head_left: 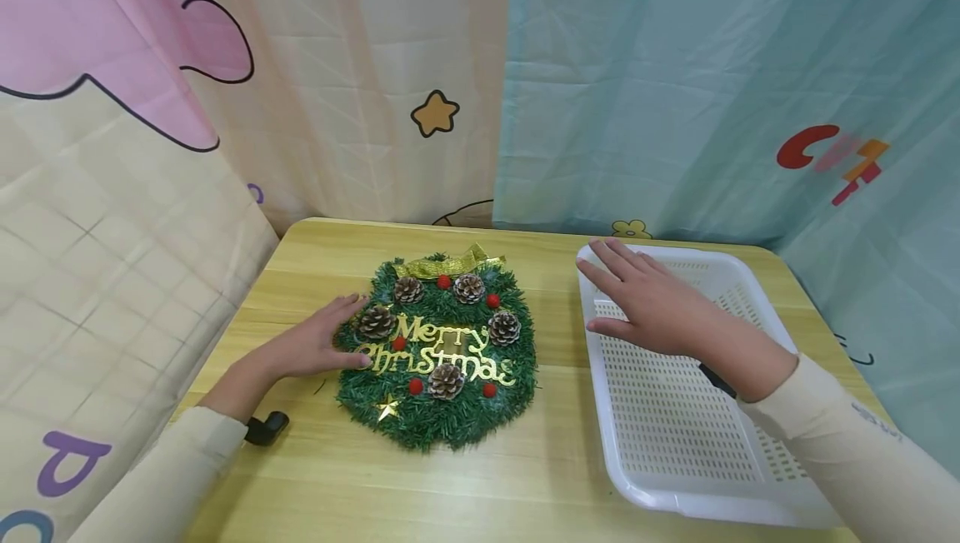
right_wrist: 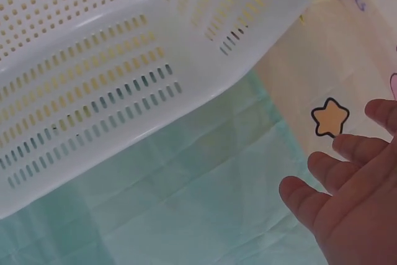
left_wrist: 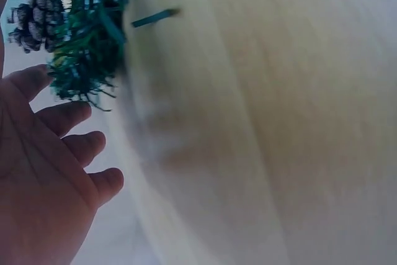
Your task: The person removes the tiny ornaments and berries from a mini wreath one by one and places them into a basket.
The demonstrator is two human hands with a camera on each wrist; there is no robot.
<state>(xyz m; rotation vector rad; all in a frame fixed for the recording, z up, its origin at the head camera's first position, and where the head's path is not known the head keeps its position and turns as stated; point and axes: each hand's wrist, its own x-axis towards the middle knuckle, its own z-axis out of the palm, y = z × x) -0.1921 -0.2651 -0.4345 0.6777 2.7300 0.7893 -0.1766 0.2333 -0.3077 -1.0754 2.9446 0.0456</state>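
A green tinsel Christmas wreath (head_left: pixel 457 422) lies flat on the wooden table. It carries gold "Merry Christmas" lettering (head_left: pixel 450 351), several pine cones (head_left: pixel 446 381), red berries, a gold star (head_left: pixel 387 407) and a gold ribbon (head_left: pixel 442 266) at its top. My left hand (head_left: pixel 326 341) is at the wreath's left edge, thumb and fingers spread apart, fingertips right at the tinsel in the left wrist view. My right hand (head_left: pixel 648 297) hovers with straight fingers over the left side of a white plastic basket (head_left: pixel 611 410) and holds nothing.
The light wooden table (head_left: pixel 555 476) bears both wreath and basket. A loose green tinsel strand (left_wrist: pixel 155 17) lies on it beside the wreath. Printed curtains (head_left: pixel 360 110) hang close behind the table and along its sides.
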